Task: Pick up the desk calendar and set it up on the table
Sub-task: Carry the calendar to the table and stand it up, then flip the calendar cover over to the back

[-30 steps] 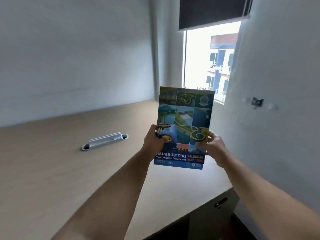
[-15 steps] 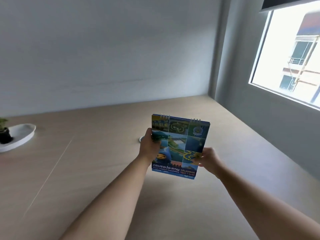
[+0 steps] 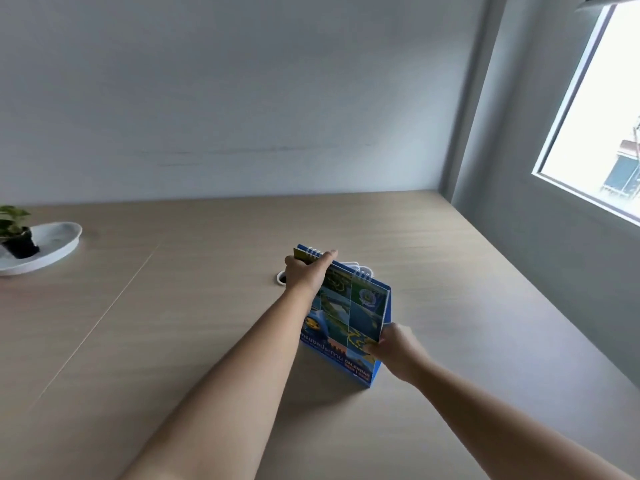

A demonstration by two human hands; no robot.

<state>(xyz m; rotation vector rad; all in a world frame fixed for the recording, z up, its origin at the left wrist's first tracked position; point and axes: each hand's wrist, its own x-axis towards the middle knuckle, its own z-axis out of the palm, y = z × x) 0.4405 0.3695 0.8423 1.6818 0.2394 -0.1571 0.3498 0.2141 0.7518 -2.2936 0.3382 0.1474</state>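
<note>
Head view, I see the glossy spiral-bound desk calendar (image 3: 346, 317) standing tent-shaped at frame centre on the matte pale-wood worktop (image 3: 173, 341), left hand (image 3: 306, 275) fingers clamped on its wire top, right hand (image 3: 394, 348) pinching its lower right edge.

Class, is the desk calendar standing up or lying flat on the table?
Standing: the calendar rests on its bottom edge, spiral on top, with the left hand and right hand on it.

I see a pale wood bench (image 3: 173, 341) carrying the desk calendar (image 3: 349, 323) standing near its middle and a white dish (image 3: 59, 242) at far left.
</note>
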